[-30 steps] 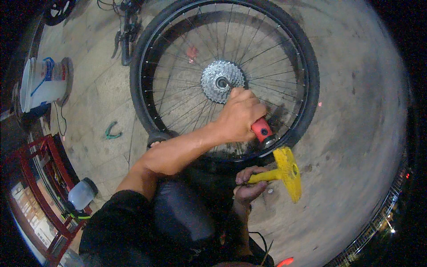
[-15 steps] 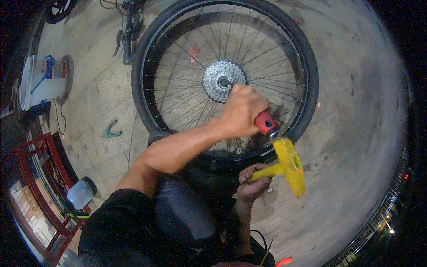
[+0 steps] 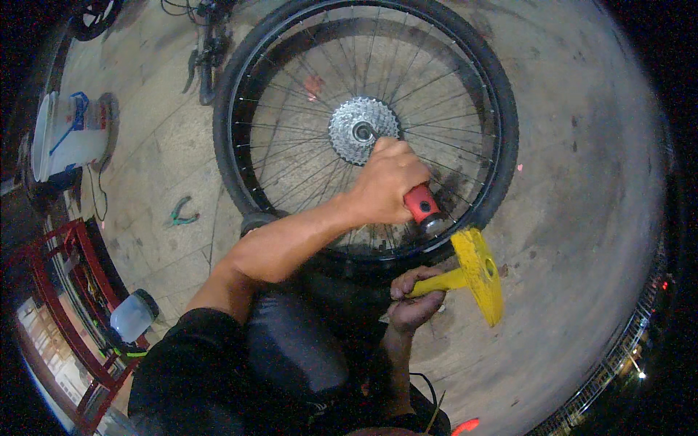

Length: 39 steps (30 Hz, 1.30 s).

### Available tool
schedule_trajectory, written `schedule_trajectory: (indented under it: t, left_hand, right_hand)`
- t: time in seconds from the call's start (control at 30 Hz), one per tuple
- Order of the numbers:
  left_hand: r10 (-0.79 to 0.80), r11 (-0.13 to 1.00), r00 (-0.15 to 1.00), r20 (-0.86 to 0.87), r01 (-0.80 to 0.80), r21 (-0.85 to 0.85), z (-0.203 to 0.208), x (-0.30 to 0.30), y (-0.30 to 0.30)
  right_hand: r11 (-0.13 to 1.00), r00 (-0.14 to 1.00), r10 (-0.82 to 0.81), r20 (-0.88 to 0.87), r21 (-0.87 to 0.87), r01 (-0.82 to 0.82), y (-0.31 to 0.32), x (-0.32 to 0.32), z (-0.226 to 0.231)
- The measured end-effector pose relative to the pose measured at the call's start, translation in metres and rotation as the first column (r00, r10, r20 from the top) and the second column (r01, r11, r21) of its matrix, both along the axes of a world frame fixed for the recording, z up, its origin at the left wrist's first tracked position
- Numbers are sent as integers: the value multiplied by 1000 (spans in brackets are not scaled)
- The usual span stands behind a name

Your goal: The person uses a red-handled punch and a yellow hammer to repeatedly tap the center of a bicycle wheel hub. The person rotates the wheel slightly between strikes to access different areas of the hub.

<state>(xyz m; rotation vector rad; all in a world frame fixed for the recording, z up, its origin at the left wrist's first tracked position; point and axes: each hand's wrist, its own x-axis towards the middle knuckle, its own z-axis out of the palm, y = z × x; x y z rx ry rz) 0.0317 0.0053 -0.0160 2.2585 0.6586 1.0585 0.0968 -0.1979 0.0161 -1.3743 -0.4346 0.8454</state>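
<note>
My left hand [image 3: 392, 178] is wrapped round a red-handled screwdriver [image 3: 421, 204], slanted over the wheel. Its shaft is mostly hidden by my fingers, and its front end points at the silver cassette [image 3: 352, 149] near the hub centre. A dark metal cap shows on the handle's butt. Below and to the right, my right hand [image 3: 416, 301] grips the handle of a yellow hammer [image 3: 480, 272]. The hammer's head stands just off the screwdriver's butt, with a small gap between. Beneath my left hand lies a bicycle wheel [image 3: 507, 116], flat with its tyre on.
Green-handled pliers [image 3: 183, 212] lie on the tiled floor left of the wheel. A white bucket [image 3: 83, 134] is farther left. Near the lower left are a red metal frame [image 3: 80, 291] and a translucent container [image 3: 132, 317]. A handlebar [image 3: 206, 65] lies by the wheel's upper left.
The hammer head has come away from the screwdriver's butt, leaving a gap. My left hand and the screwdriver have shifted slightly left; both grips are unchanged.
</note>
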Motion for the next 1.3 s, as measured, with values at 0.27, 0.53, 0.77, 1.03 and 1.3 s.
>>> schedule_trajectory:
  t: [0.27,0.53,0.77,1.03,1.3]
  left_hand:
    - [-3,1000,998,59,3,5,0,-1,-4]
    - [13,1000,997,73,-13,-7,-2,2,-5]
    - [19,1000,999,46,-19,2,-4,4,-1]
    - [20,1000,1000,-4,-20,2,-2,4,-4]
    - [19,1000,999,-37,-18,18,0,9,-3]
  right_hand:
    - [999,994,-32,100,41,27,-7,-15,-14]
    - [993,956,51,290,-120,-17,-17,-9,-21]
    - [978,964,128,232,-193,-84,-6,2,-9]
    - [991,991,89,101,-114,-77,-12,1,-14]
    - [990,991,-104,84,108,95,-7,-6,-19]
